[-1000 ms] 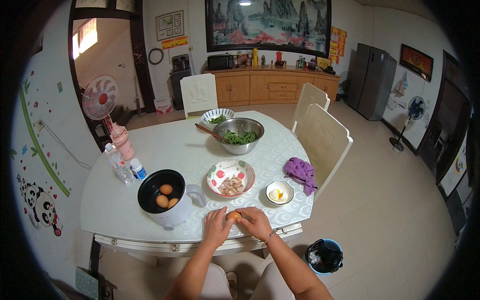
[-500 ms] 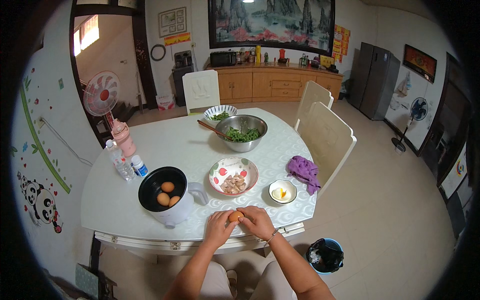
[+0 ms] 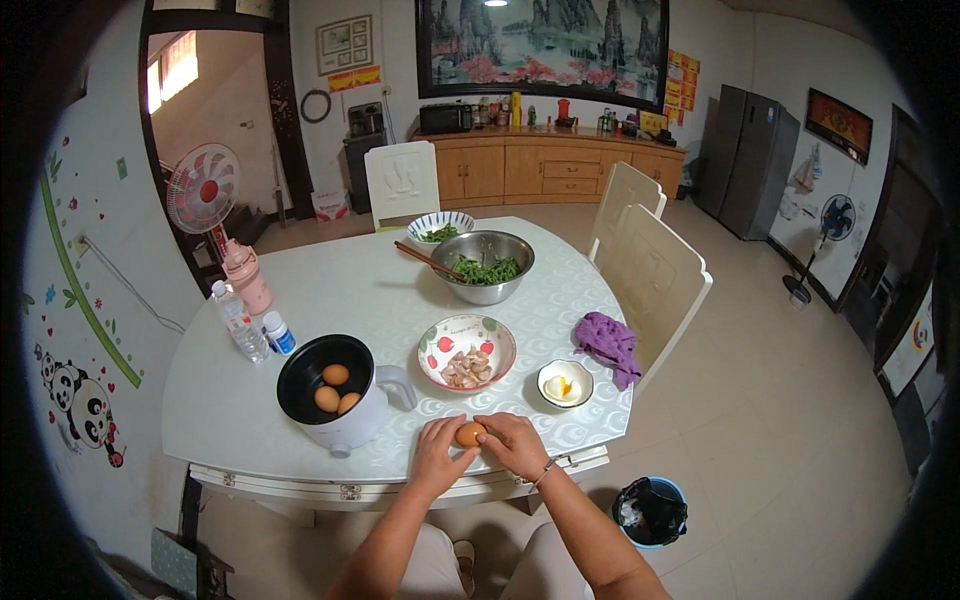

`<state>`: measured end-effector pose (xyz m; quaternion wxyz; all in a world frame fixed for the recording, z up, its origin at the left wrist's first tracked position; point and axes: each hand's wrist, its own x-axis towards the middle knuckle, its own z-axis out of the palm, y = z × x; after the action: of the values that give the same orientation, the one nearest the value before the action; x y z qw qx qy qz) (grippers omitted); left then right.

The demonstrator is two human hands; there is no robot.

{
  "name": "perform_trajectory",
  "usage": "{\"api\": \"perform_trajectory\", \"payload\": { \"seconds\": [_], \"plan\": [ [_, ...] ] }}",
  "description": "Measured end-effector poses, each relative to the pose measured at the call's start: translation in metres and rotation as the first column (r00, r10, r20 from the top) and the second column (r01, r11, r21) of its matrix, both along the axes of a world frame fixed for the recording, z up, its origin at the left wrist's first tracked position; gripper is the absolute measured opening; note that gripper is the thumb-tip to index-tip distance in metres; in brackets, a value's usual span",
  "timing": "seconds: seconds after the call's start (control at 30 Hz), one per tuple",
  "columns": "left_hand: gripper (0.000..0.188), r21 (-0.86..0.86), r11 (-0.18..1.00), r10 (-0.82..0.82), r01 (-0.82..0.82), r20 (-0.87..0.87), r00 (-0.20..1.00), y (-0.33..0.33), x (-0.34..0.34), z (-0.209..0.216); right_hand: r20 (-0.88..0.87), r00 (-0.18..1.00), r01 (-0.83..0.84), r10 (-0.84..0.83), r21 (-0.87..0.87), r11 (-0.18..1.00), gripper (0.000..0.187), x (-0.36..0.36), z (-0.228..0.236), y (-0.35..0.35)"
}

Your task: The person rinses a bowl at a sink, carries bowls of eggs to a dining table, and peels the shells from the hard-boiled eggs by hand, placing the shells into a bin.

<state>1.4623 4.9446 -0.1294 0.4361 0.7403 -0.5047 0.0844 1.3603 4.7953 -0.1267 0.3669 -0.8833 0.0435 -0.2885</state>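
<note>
At lower centre of the frame, the fingers of the left hand (image 3: 438,459) and right hand (image 3: 514,444) grasp a brown egg (image 3: 469,434) from opposite sides at the tabletop's (image 3: 350,290) near edge, apparently for steadiness.

Smooth-shelled egg (image 3: 469,434) between left grip (image 3: 437,456) and right grip (image 3: 511,444); beyond, glossy strawberry-patterned bowl (image 3: 445,336); farther, shiny metal mixing bowl (image 3: 488,293); rightward, matt cloth (image 3: 607,347); beneath, smooth glossy bench (image 3: 370,280).

Brown egg (image 3: 470,434), strawberry-patterned bowl (image 3: 436,345)
</note>
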Motion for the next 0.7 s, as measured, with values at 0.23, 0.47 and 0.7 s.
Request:
{"api": "perform_trajectory", "payload": {
  "seconds": [0.23,0.47,0.7],
  "plan": [
    [0.043,0.082,0.996,0.031,-0.034,0.028,0.999,0.0009,0.0012,-0.0044,0.041,0.999,-0.004,0.000,0.096,0.995,0.029,-0.0031,0.0061,0.0028],
    [0.038,-0.001,1.000,-0.013,0.012,-0.025,1.000,0.0010,0.0028,-0.0046,0.057,0.997,-0.059,0.054,0.100,0.993,0.029,-0.0017,0.0033,-0.0005],
    [0.040,0.030,1.000,0.001,0.001,-0.046,0.999,-0.0003,0.0029,-0.0025,0.053,0.999,-0.002,-0.003,0.098,0.995,0.032,-0.0024,0.0067,0.0035]
  ]
}}
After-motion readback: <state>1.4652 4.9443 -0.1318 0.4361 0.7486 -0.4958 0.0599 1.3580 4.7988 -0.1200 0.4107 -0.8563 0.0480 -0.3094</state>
